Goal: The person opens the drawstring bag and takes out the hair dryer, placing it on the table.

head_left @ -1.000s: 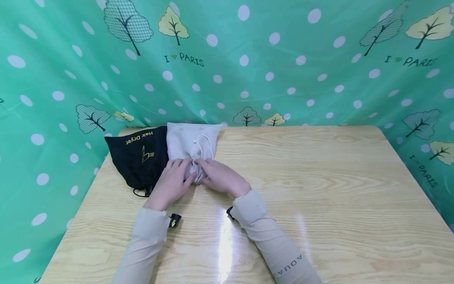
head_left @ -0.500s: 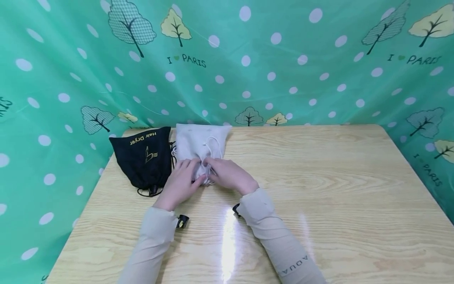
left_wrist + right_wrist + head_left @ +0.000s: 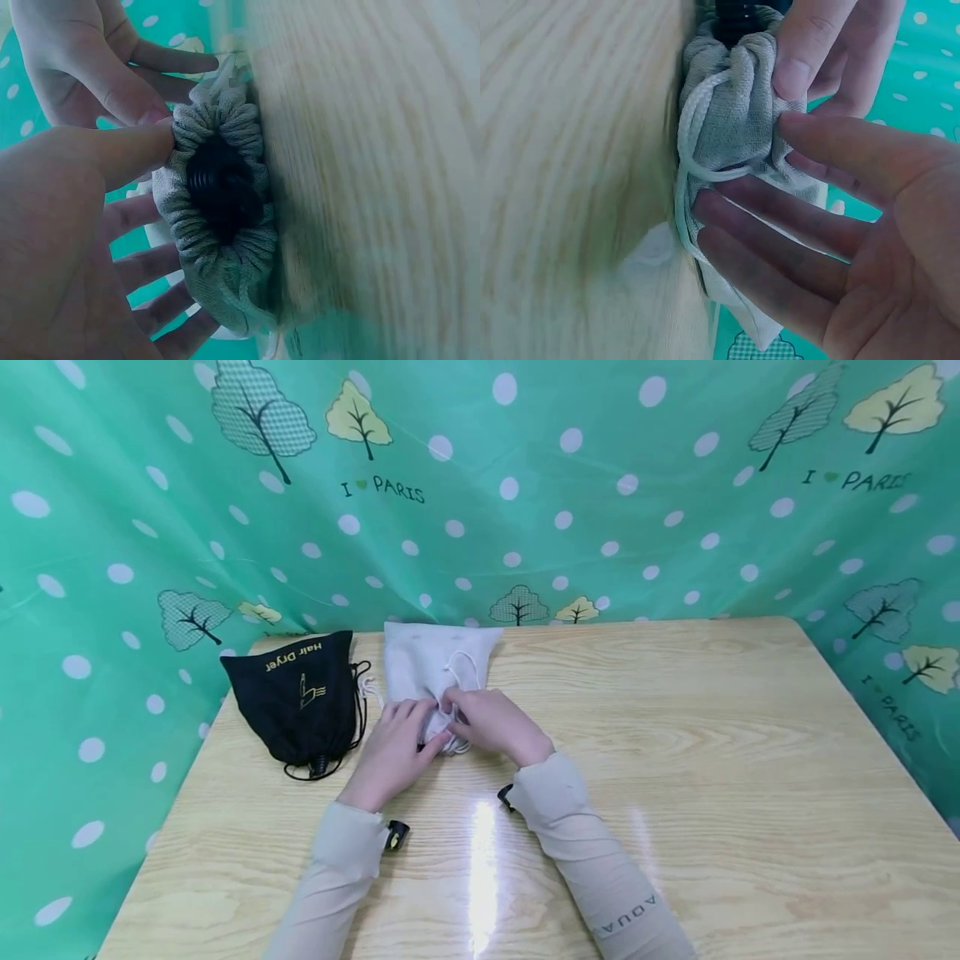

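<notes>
A light grey drawstring bag (image 3: pixel 420 652) lies near the table's back edge, its gathered mouth towards me. My left hand (image 3: pixel 386 756) holds the left side of that mouth, thumb on the ruffled rim and fingers along the cloth in the left wrist view. From the right, my right hand (image 3: pixel 498 725) pinches the gathered cloth, its thumb close to the left thumb. Inside the partly drawn mouth shows a black ribbed object (image 3: pixel 210 180), mostly hidden. A white drawstring (image 3: pixel 694 124) loops beside the right fingers.
To the left lies a black drawstring pouch (image 3: pixel 296 702) lettered "Hair Dryer", its cords loose on the wooden table (image 3: pixel 675 760). A white cord end (image 3: pixel 367 685) lies between pouch and bag. A green patterned curtain (image 3: pixel 465 493) hangs behind and at both sides.
The grey bag and both hands have shifted right, away from the black pouch, opening a gap that shows cords. My right fingers have worked slightly at the gathered mouth.
</notes>
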Available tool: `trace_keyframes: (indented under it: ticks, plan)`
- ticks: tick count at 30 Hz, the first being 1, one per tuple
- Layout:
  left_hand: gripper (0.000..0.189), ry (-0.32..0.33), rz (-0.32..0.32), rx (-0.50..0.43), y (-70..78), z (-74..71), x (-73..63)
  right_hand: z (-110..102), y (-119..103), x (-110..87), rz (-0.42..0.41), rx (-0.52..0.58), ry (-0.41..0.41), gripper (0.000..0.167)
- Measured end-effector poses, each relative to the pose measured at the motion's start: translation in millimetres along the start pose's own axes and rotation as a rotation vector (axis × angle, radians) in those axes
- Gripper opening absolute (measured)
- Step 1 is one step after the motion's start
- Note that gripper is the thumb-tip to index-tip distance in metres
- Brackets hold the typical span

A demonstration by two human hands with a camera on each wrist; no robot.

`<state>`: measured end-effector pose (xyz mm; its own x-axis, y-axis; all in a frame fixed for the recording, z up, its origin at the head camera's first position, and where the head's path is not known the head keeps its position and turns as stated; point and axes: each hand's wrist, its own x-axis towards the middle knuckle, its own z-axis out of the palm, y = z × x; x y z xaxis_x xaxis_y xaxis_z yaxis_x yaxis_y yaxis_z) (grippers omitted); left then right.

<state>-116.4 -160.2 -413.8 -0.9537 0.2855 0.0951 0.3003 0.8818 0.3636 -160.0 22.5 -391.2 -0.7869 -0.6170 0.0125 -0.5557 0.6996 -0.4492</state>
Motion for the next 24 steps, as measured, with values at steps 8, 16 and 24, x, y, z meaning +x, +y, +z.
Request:
trace_keyframes:
  ticks: [8, 16, 24]
  plan:
    - [0.058, 0.004, -0.014, -0.003, -8.0, -7.0, 0.8, -5.3, 5.3, -1.1, 0.039, 0.083, 0.082, 0.016]
    - [0.067, -0.025, -0.111, -0.102, -17.1, -5.9, 5.0, 1.0, 7.0, 0.7, 0.059, 0.141, 0.141, 0.072]
    - [0.063, -0.082, -0.101, -0.121, -15.8, 3.1, 10.9, 7.8, 5.6, 3.7, 0.068, 0.079, 0.087, 0.074]
